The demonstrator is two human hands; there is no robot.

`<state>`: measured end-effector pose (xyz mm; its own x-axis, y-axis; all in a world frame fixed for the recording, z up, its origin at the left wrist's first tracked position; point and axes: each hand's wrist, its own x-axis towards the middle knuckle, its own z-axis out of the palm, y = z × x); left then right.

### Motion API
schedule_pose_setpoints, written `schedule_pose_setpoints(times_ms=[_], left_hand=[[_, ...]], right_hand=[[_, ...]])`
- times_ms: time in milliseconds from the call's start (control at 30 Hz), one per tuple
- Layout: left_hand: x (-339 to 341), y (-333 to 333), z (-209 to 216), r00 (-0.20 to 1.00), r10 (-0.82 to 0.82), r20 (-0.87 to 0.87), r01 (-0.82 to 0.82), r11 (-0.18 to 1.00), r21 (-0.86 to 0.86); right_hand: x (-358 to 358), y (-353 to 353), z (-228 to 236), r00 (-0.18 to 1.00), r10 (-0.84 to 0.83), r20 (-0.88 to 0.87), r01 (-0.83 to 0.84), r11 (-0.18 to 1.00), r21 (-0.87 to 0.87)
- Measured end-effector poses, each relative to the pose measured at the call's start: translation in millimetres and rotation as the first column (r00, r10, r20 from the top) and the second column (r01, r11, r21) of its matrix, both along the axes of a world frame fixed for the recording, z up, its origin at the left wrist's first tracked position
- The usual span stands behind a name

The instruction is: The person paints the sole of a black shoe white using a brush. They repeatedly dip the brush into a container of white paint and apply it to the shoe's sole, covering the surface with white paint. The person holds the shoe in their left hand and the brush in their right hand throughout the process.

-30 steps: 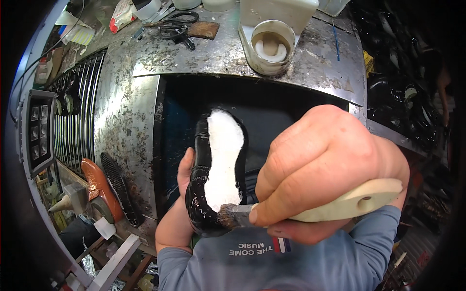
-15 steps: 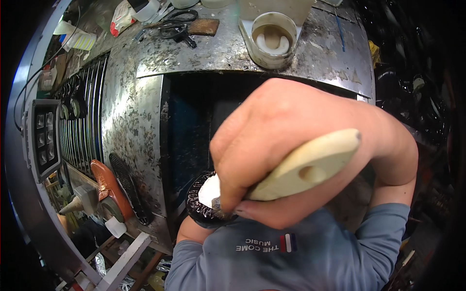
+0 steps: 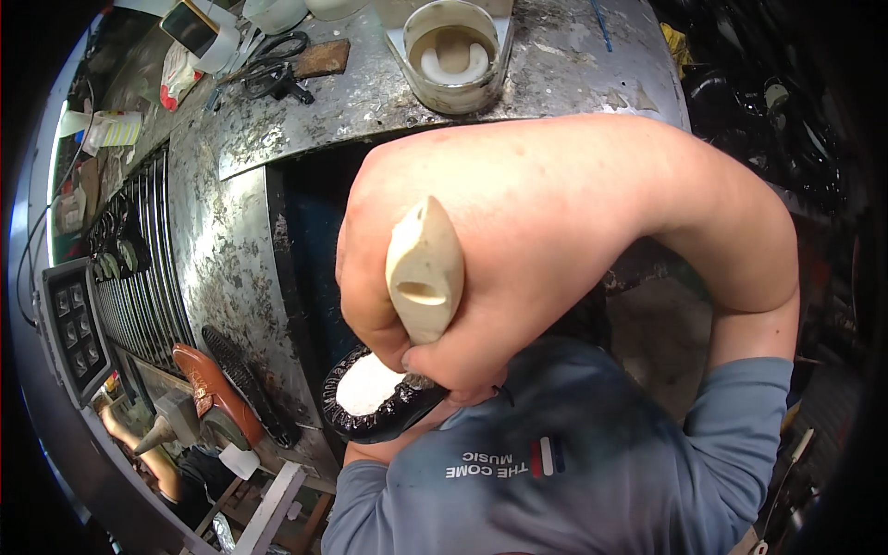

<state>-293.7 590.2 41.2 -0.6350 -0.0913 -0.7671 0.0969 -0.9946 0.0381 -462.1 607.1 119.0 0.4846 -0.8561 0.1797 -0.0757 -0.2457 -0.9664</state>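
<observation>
My right hand (image 3: 444,250) is closed around the cream handle of a flat brush (image 3: 425,273), which points upward from the fist. Its bristle end, mostly hidden by my fingers, is down at the underside of a black shoe upper (image 3: 356,427). The upper lies bottom up, with a gathered, glossy wet-looking edge around a white insole (image 3: 368,387). My left forearm comes in beneath the upper. The left hand's fingers are hidden behind the upper and my right hand.
Beyond my hands, a metal bench (image 3: 370,97) bears a glass jar (image 3: 455,60) of murky liquid, black-handled scissors (image 3: 277,69) and a brown block (image 3: 322,57). To the left are a brown leather shoe (image 3: 215,393), a black sole (image 3: 245,384), a metal-bar rack (image 3: 148,277) and a lamp (image 3: 76,324).
My right hand has turned, swinging the brush handle from leaning right to nearly upright. The shoe upper sits a little farther left and more of its white insole shows. The whole view has shifted.
</observation>
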Motion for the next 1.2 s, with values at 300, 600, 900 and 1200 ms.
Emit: schedule_pose_setpoints(times_ms=[300, 600, 900, 1200], left_hand=[[20, -13, 16, 1.0, 0.01, -0.024, -0.011, 0.998, -0.055], [162, -128, 0, 0.973, -0.128, -0.19, -0.026, 0.762, -0.647], [203, -284, 48, 0.763, 0.195, 0.616, 0.583, 0.202, -0.787], [298, -490, -23, 0.333, 0.776, 0.535, 0.804, 0.063, -0.592]], right_hand=[[-24, 5, -12, 0.981, -0.176, 0.079, 0.189, 0.963, -0.192], [-53, 39, -12, 0.839, -0.522, 0.155, 0.537, 0.84, -0.074], [-64, 72, -42, 0.709, -0.691, 0.144, 0.701, 0.712, -0.036], [-59, 77, -47, 0.626, -0.774, 0.101, 0.775, 0.631, 0.03]])
